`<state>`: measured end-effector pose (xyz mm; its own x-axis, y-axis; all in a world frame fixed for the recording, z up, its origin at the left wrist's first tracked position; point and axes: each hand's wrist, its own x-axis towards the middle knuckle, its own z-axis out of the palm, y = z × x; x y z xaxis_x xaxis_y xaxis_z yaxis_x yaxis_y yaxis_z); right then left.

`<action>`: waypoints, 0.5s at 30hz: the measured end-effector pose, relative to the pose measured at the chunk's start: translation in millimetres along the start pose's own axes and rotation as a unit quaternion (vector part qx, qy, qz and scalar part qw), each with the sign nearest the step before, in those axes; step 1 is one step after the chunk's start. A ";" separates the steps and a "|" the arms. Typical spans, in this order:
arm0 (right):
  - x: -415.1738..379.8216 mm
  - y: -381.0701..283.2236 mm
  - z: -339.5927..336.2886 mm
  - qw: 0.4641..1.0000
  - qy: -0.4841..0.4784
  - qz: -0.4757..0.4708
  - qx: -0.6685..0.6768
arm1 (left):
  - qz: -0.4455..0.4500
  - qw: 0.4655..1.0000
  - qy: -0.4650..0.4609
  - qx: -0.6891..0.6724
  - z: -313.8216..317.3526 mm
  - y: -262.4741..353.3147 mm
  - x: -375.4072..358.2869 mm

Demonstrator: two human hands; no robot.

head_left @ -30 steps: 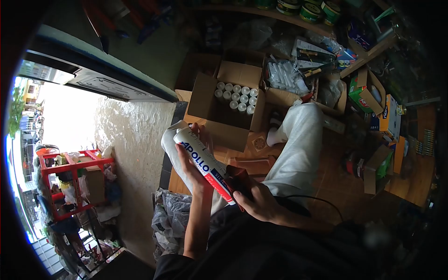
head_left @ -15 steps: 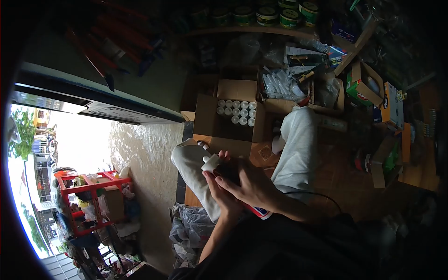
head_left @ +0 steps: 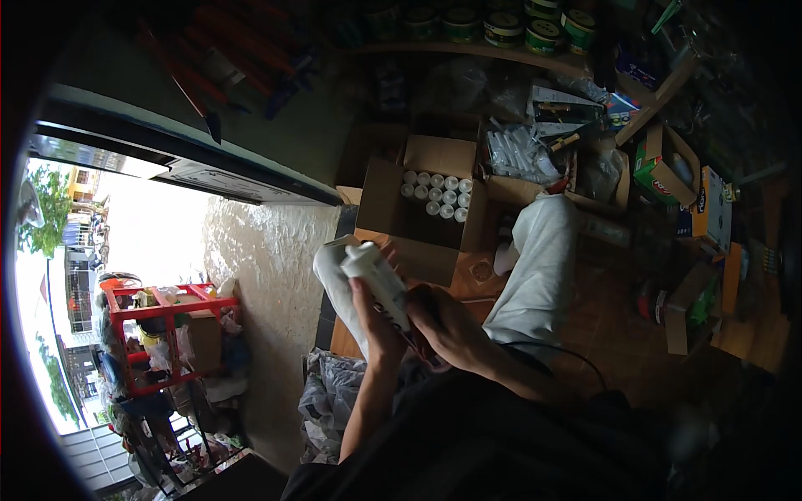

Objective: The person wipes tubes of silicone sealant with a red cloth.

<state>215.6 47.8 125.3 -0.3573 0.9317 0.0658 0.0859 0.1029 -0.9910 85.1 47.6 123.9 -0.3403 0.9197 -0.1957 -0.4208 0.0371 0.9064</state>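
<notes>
A white sealant tube [head_left: 378, 282] with dark lettering is held at a slant in front of my body, its narrow white tip pointing up and left. My left hand [head_left: 378, 331] is closed around its near side, with fingertips showing past the far edge. Curled against the lower part of the tube, my right hand [head_left: 455, 330] is closed too; its fingertips are in shadow. The dark reddish lower end is partly hidden between the hands. Beyond them stands an open cardboard box [head_left: 380, 204] with several white round-topped tubes [head_left: 434, 194] upright inside.
My knees in pale trousers [head_left: 539, 259] flank the box. Clear plastic pieces [head_left: 520, 153] fill a carton behind it. Cans [head_left: 503, 30] line a shelf. Grey plastic bags [head_left: 330, 401] lie at my left, and a red rack [head_left: 171, 334] stands by the doorway. More cartons sit right.
The tube has swung up, so more of its white, lettered side shows. My right hand has slid down from over its top. The camera view has shifted slightly.
</notes>
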 end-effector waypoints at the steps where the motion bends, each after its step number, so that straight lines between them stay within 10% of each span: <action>1: 5.9 -7.4 0.1 0.999 0.027 -0.029 -0.005 | 0.018 0.994 -0.081 0.065 6.0 3.2 -9.5; 11: 5.0 -31.2 19.7 0.963 0.074 -0.055 -0.252 | -0.023 0.974 -0.096 -0.203 -11.5 -9.8 -17.8; 15: -21.0 -36.0 8.0 0.964 -0.065 0.036 -0.256 | -0.053 0.957 0.024 -0.285 -20.0 0.2 -3.2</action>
<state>212.6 21.7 158.7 -0.4431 0.8951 -0.0498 0.5516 0.2284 -0.8022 69.3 36.8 117.2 -0.3023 0.9031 -0.3049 -0.8413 -0.1024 0.5308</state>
